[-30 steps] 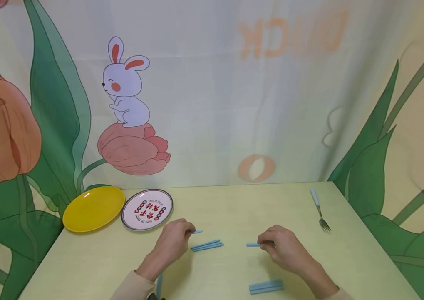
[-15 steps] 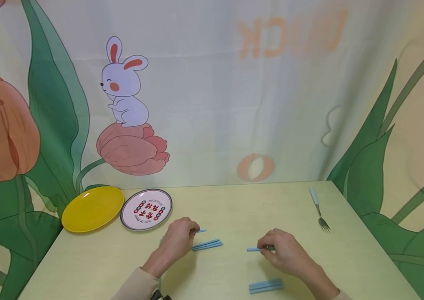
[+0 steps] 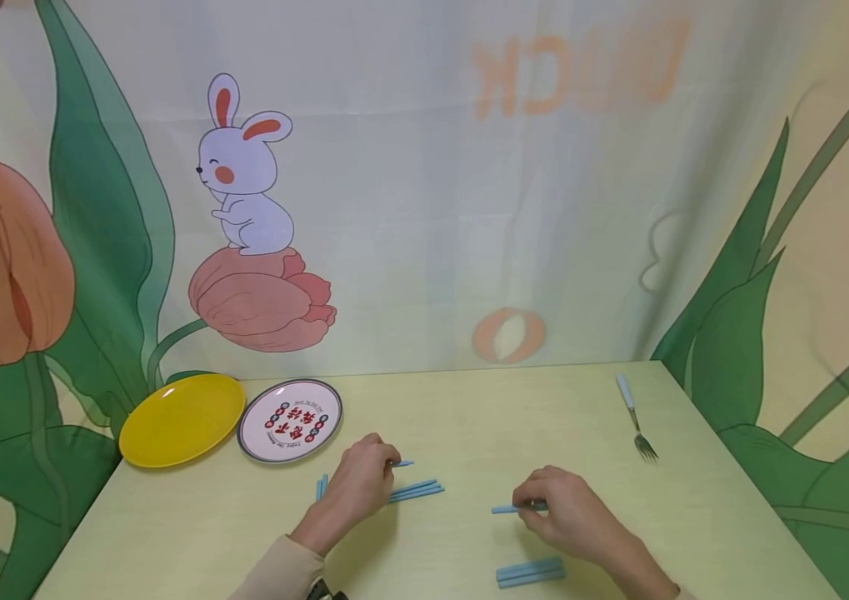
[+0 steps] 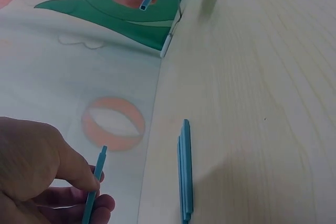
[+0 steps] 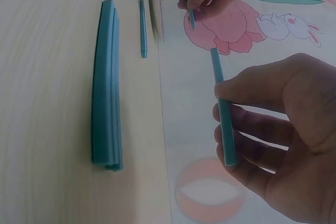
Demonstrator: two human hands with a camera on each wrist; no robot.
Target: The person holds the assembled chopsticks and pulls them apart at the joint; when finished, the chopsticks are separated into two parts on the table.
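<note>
Right hand [image 3: 565,510] lower, stick [image 5: 224,121] in pinch

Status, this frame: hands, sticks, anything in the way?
Left hand pinching a blue stick, right hand pinching another stick. Loose sticks near left hand, stick bundle near right. Fork, yellow plate, printed plate aside; no obstruction seen.

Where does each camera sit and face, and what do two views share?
Head: worn on the head, facing forward and down across the table; left hand and right hand show.
Left wrist: on that wrist, facing the left stick; left hand near, right hand beyond.
Right wrist: on that wrist, facing the right stick; right hand near, left hand beyond.
Shared: both wrist views show both hands and the orange ring.
</note>
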